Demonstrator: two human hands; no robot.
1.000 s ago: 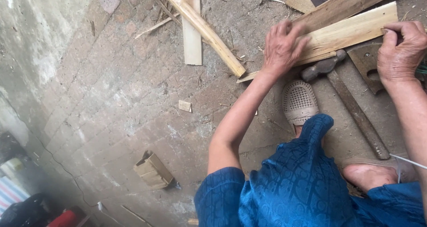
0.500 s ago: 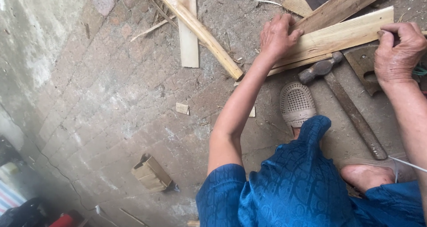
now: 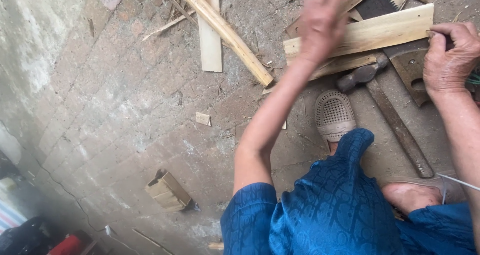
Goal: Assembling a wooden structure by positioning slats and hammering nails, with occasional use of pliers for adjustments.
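1. Hands were seen from above, over a rough brick and concrete floor point(image 3: 125, 100) strewn with wood scraps.
2. The left hand point(image 3: 320, 22) was caught blurred above the left end of a pale wooden board point(image 3: 380, 32); whether it was touching the board, and how far its fingers were spread or curled, could not be told.
3. The right hand point(image 3: 450, 57) was curled shut at the right end of the same board, its fingers bent over something small and dark at the board's edge; what was pinched there could not be made out.
4. The board was laid across the upper right of the view, tilted slightly upward toward the right, with a second, narrower strip of wood point(image 3: 345, 64) showing just beneath it.
5. A hammer point(image 3: 385, 110) was lying on the floor just below the board, its dark metal head near the strip and its long wooden handle running down toward the right.
6. A dark flat saw blade point(image 3: 380, 2) was partly seen behind the board, near the top edge.
7. A perforated beige shoe point(image 3: 334, 116) was planted between the two arms, beside the hammer head, and a bare foot point(image 3: 410, 195) was seen lower right, by blue patterned cloth point(image 3: 330, 210).
8. A long round stick point(image 3: 225, 32) was lying diagonally over a flat pale plank point(image 3: 210, 40), well to the left of the board.
9. A small wooden block point(image 3: 167, 191) was lying apart on the floor at lower left, and a tiny wood chip point(image 3: 202, 118) was lying near the middle.
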